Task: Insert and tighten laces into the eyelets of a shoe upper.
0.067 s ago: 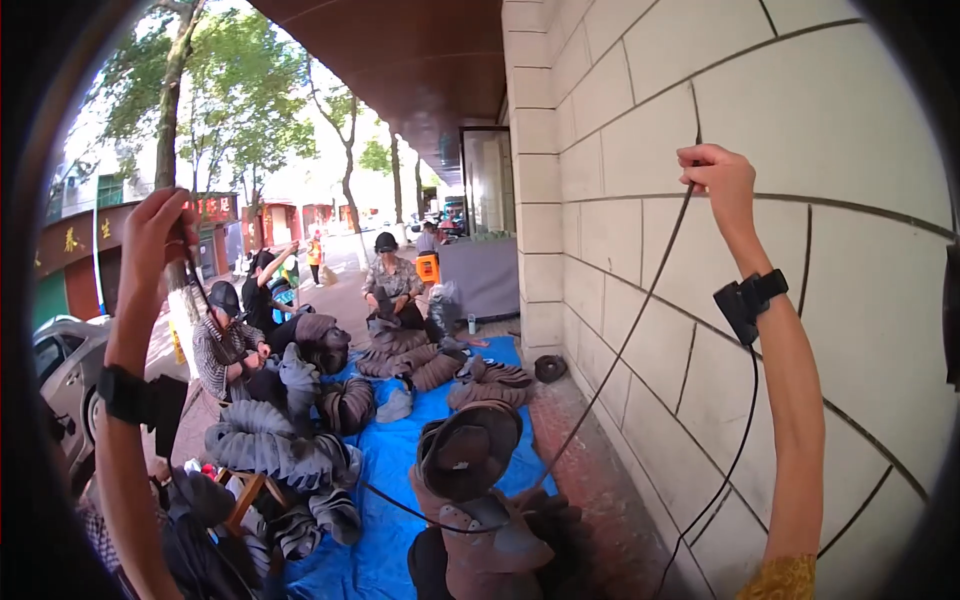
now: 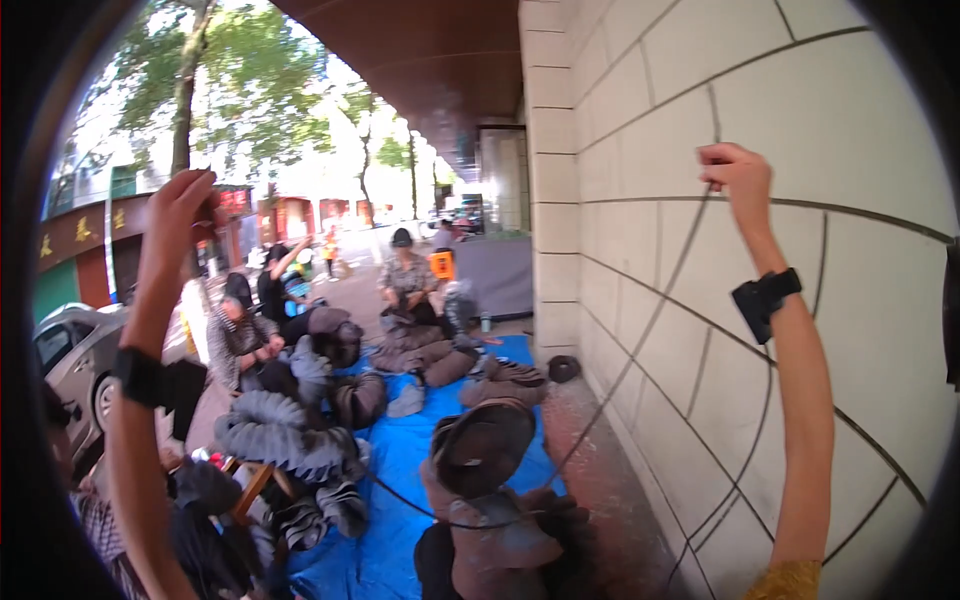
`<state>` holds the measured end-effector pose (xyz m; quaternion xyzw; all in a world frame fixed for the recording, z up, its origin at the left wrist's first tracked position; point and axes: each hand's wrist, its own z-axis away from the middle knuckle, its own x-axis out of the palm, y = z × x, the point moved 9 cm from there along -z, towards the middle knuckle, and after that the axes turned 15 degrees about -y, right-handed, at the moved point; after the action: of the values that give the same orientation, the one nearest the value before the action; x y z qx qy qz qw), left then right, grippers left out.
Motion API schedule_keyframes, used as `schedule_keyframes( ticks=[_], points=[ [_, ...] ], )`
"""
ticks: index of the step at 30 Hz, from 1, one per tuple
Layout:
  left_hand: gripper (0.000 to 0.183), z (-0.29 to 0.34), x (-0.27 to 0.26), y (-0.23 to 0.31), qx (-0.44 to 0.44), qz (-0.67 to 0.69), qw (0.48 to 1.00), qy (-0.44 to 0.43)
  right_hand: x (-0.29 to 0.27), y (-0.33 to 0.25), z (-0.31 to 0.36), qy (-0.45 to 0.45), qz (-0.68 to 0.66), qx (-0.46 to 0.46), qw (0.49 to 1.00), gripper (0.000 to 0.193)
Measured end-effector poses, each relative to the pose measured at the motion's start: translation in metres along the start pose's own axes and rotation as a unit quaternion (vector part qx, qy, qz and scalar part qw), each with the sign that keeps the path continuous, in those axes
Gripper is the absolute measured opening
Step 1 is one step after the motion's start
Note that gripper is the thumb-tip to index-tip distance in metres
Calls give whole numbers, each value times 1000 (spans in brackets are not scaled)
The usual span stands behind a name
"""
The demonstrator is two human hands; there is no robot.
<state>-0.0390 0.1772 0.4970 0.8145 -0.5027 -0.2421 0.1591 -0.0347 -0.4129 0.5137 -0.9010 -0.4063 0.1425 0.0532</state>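
Both my arms are raised high and wide. My right hand (image 2: 738,172) is closed in a pinch on a long dark cord (image 2: 640,345), which slants down taut to the stack of brown hats in front of me. My left hand (image 2: 180,210) is up at the left with fingers closed. A dark strand shows at its fingers, blurred now; it seems to be the same cord, whose other side curves away left from the stack. The topmost hat (image 2: 485,447) shows a round dark opening tilted toward me. A black band with a small box sits on each wrist.
A blue tarp (image 2: 400,440) carries piles of grey and brown hats (image 2: 270,425). Several people (image 2: 408,275) sit around it, working by hand. A pale block wall (image 2: 680,250) rises close on my right. A silver car (image 2: 75,350) stands at the left.
The whole scene has shifted slightly right and down in view, with some blur. Both hands stay raised, and the cord remains stretched from the right hand.
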Motion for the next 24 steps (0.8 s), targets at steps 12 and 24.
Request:
schedule_keyframes(
  ticks=[12, 24],
  points=[
    [22, -6, 47, 32, 14, -3, 999, -37, 78, -88, -1, -111, -96, -67, 987, 22],
    [20, 125, 210, -19, -84, 144, 921, -352, 66, -105, -1, -94, -21, -139, 986, 15]
  ],
)
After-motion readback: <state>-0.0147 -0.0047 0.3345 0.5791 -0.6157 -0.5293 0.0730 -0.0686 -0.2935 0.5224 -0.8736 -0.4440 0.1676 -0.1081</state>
